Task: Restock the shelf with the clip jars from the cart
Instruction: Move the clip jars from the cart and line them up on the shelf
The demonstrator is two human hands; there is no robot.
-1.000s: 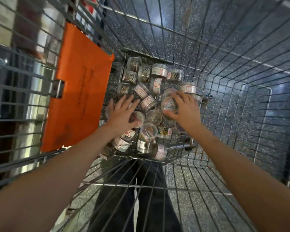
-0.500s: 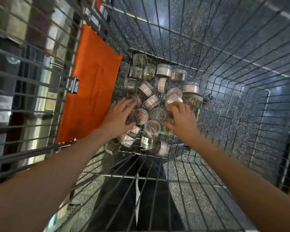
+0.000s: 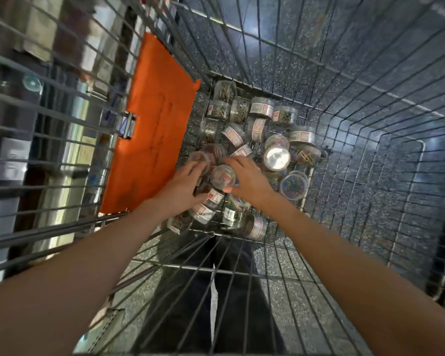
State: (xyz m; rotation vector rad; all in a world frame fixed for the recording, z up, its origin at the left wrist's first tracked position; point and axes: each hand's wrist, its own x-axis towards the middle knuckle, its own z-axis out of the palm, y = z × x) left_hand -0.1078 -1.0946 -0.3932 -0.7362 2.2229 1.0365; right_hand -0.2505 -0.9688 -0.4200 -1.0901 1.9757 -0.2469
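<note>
Several small clear clip jars (image 3: 258,128) with white-and-red labels lie heaped on the floor of a wire cart (image 3: 370,160); some hold metal clips, some coloured ones. Both my arms reach down into the heap. My left hand (image 3: 181,185) curls its fingers round a blurred jar (image 3: 200,160) at the heap's left side. My right hand (image 3: 250,178) grips another clip jar (image 3: 222,176) between fingers and thumb, right next to the left hand. A jar with a shiny lid (image 3: 277,158) stands upright just right of my right hand.
An orange flap (image 3: 154,129) hangs on the cart's left wall. Beyond that wall are blurred metal shelf uprights (image 3: 70,140). The cart's high wire sides close in all round. My dark trousers (image 3: 216,291) and speckled floor show through the near wall.
My right hand has moved left across the heap and taken hold of a jar beside my left hand. My left hand's fingers have curled onto a jar. The view has shifted right.
</note>
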